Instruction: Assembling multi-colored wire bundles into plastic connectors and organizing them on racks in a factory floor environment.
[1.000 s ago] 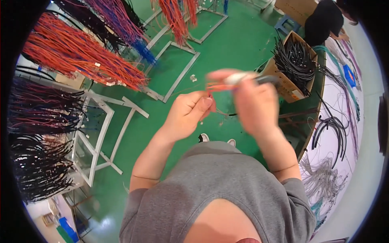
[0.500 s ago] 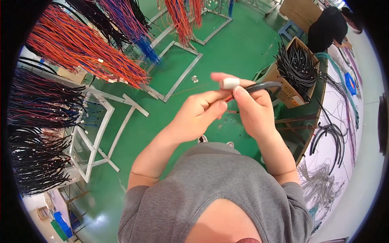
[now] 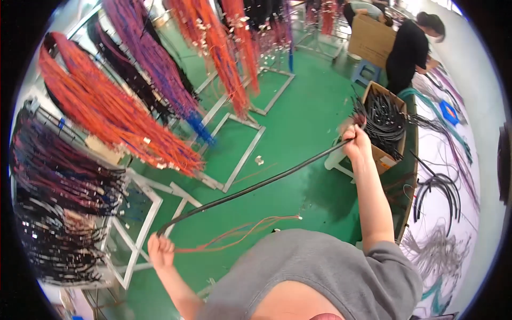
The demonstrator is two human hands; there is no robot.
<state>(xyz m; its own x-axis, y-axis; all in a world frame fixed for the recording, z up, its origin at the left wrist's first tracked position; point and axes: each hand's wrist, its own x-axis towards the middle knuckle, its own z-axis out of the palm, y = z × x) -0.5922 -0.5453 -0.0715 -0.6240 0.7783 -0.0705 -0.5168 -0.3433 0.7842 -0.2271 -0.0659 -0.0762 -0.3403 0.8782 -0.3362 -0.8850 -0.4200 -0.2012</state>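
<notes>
A long black sleeved cable (image 3: 256, 186) is stretched slantwise across the front of me. My left hand (image 3: 161, 250), low on the left, is closed around one end. Thin red and blue wires (image 3: 205, 249) trail from that hand toward my body, with a small white connector (image 3: 300, 217) at their tip. On the right, my raised right hand (image 3: 356, 143) is closed on the cable's other end, beside a cardboard box (image 3: 383, 163) full of black tubes. Motion blurs whatever extends past the right fingers.
Bundles of orange wires (image 3: 122, 117) hang on racks to the left, above white metal frames (image 3: 242, 160). Dark cable bundles (image 3: 58, 218) hang nearer. At right, a table (image 3: 426, 144) carries black tubes and grey wires. A person in black (image 3: 406, 50) works beyond the box.
My hands have gone from close together to wide apart, left hand down and left, right hand up and right. The black cable now spans between them, and the view has shifted.
</notes>
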